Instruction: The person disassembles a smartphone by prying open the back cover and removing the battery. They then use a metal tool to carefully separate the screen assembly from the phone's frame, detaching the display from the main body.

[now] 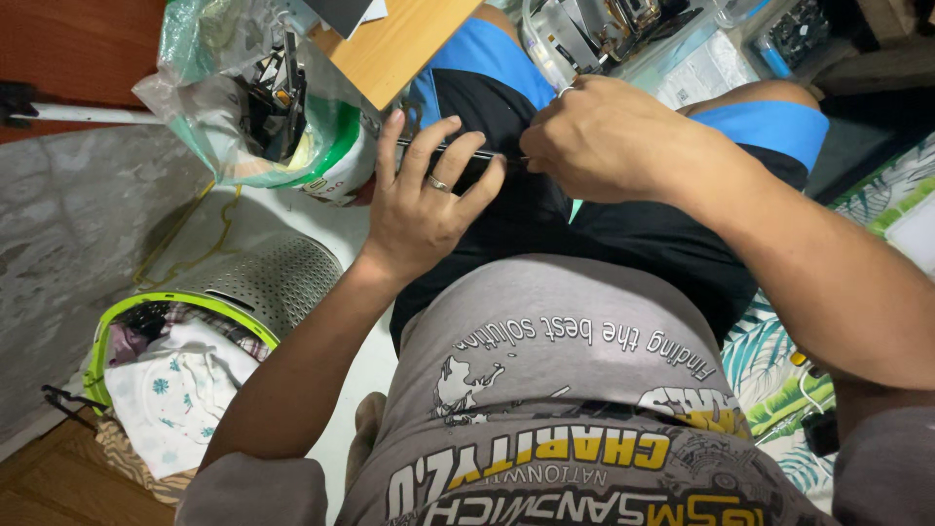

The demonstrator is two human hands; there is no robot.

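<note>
Thin dark rod (458, 151) over the lap, around 12 o'clock. Pinched at one end by right hand (594, 136), probably to guide it. Left hand (424, 195) splayed wide underneath, steadying; plastic bag (263, 97) at 10.

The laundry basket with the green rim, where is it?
In the head view, the laundry basket stands on the floor at the lower left, beside the person's left arm, below the plastic bag, with clothes piled in it.
</note>
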